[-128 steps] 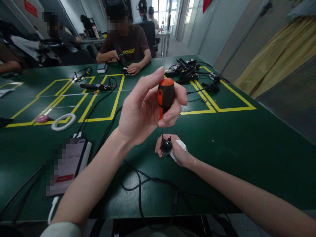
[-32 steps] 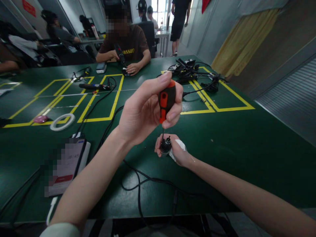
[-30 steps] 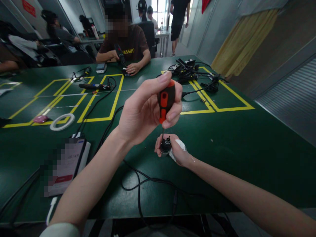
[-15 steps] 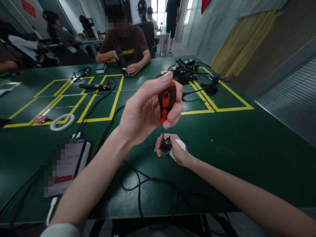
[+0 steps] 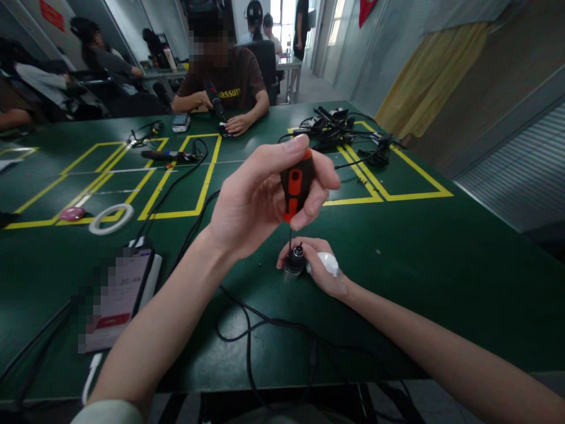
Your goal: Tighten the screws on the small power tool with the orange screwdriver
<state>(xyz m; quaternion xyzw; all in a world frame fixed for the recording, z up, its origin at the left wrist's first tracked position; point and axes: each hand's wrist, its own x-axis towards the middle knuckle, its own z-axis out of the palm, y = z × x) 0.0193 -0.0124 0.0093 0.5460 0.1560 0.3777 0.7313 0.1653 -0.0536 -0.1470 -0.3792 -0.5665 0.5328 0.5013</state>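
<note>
So the biggest thing here is the green table (image 5: 441,277), marked off with yellow tape lines (image 5: 388,194) that sit well beyond the grip on both sides. Past the grip, on the far side of the table, another person in a brown shirt (image 5: 232,79) sits with both of their own hands on a tool, nothing to do with the hands up close. Down and to the left of the grip there's a phone (image 5: 119,294) lying flat, and a black cable (image 5: 247,330) loops across the table just under the forearms. Further off to the left of the grip lies a white tape ring (image 5: 111,218), with a small pink thing just beside it.

Now the grip itself: the left hand (image 5: 256,200) is curled tight around the orange and black handle of a screwdriver (image 5: 296,182), thumb on top, fingers wrapped round the front, holding it upright. Its thin shaft runs straight down below the grip into a small black round part (image 5: 293,262). The right hand (image 5: 320,268) is directly under that, resting on the table and pinching the part between its fingertips, with something white wrapped at the fingers. Tip and part look like they're touching, can't tell exactly where.
</note>
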